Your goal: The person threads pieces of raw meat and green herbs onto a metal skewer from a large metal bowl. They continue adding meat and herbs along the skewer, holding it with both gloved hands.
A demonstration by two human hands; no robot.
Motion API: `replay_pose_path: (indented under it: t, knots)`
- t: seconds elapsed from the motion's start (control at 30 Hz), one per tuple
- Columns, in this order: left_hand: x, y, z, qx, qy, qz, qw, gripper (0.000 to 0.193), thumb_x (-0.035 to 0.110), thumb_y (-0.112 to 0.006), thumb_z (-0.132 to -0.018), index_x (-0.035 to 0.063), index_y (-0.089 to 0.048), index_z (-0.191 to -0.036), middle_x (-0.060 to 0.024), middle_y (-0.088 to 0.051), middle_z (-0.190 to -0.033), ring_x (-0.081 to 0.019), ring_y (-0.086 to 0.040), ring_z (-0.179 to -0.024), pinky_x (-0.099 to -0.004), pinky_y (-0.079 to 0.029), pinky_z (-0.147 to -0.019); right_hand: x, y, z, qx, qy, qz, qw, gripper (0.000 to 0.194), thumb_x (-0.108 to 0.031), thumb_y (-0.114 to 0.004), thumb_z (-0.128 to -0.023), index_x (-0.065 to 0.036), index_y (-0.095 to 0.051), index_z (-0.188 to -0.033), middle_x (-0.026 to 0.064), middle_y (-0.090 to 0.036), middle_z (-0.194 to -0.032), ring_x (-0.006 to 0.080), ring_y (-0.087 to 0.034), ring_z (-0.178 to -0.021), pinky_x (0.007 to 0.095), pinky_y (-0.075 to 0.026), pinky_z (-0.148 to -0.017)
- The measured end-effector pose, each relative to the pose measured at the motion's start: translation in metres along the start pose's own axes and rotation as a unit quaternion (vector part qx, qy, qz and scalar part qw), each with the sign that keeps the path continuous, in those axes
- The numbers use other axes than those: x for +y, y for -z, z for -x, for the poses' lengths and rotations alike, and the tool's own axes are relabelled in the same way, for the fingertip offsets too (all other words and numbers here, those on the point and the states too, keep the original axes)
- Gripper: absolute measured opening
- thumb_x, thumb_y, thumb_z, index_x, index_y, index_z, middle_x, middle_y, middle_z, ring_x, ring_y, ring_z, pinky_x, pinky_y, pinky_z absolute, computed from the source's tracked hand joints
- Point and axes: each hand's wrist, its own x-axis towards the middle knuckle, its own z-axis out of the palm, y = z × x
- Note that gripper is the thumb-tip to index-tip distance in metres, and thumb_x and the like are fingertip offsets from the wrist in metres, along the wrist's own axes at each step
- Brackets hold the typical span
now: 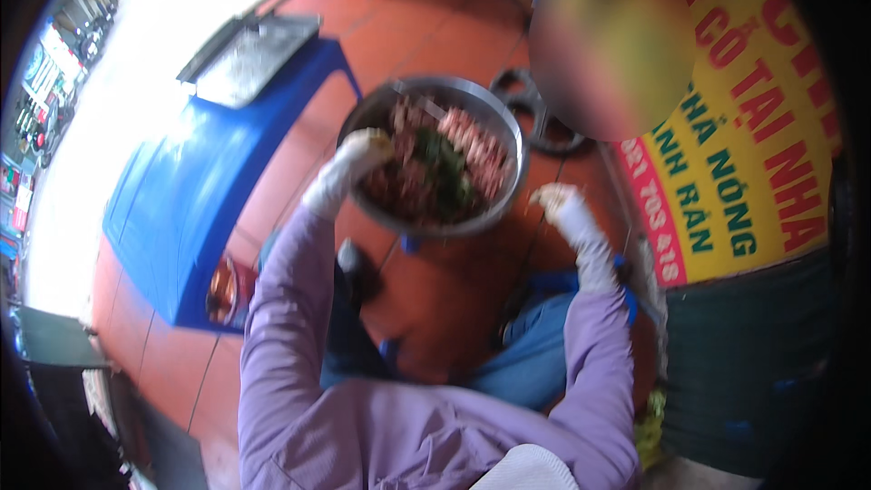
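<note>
My left hand (pixel 367 148), in a pale glove with a white cuff, is over the left rim of a large metal bowl (pixel 488 107). Its fingers point inward over the contents, and blur hides whether they grip anything. Pink chopped or sliced meat (pixel 483 150) fills much of the bowl, with a heap of dark green leaves (pixel 439 153) in the middle. My right hand (pixel 554 201), gloved too, hangs apart from the bowl on its right, fingers bent downward. Small pale bits show near those fingertips; what they are is unclear.
To the left stands a blue plastic table (pixel 177 170) bearing a metal tray (pixel 252 64). A container with reddish contents (pixel 223 289) is by its near end. A grey ring-shaped stand (pixel 518 85) lies beyond the bowl on red floor tiles (pixel 435 299). A yellow printed banner (pixel 721 218) lines the right.
</note>
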Motion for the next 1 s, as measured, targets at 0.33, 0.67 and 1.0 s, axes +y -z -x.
replay_pose_path:
  t: [0.33,0.67,1.0]
  knots:
    - [0.072,-0.012,-0.021,-0.214,0.235,0.161,0.934,0.020,0.021,-0.062,-0.067,0.0148,-0.069,-0.085,-0.0100,-0.067,-0.081,-0.0277,-0.065,-0.082,-0.0386,-0.050,-0.073,-0.002,0.019,0.021,-0.008,-0.191,-0.022,0.981,0.016,-0.009,-0.053,-0.091,-0.006,-0.069,-0.093,-0.0076,-0.050,-0.062,0.0014,-0.034,-0.052,0.0194,-0.029,-0.047]
    - [0.074,-0.049,-0.042,-0.304,0.312,0.257,0.863,0.032,0.024,-0.070,-0.063,0.0111,-0.068,-0.093,-0.0141,-0.067,-0.094,-0.0276,-0.064,-0.089,-0.0374,-0.051,-0.079,0.016,0.026,0.032,0.004,-0.178,0.001,0.984,0.016,-0.008,-0.053,-0.090,-0.005,-0.068,-0.093,-0.0040,-0.058,-0.070,0.0032,-0.040,-0.056,0.0215,-0.036,-0.052]
    - [0.085,-0.044,-0.030,-0.279,0.329,0.312,0.847,0.031,0.024,-0.071,-0.069,0.0060,-0.068,-0.093,-0.0080,-0.066,-0.077,-0.0168,-0.063,-0.064,-0.0314,-0.051,-0.061,0.001,0.022,0.028,-0.010,-0.192,0.006,0.981,0.015,-0.008,-0.055,-0.089,-0.003,-0.068,-0.093,0.0033,-0.069,-0.081,0.0075,-0.057,-0.069,0.0242,-0.046,-0.065]
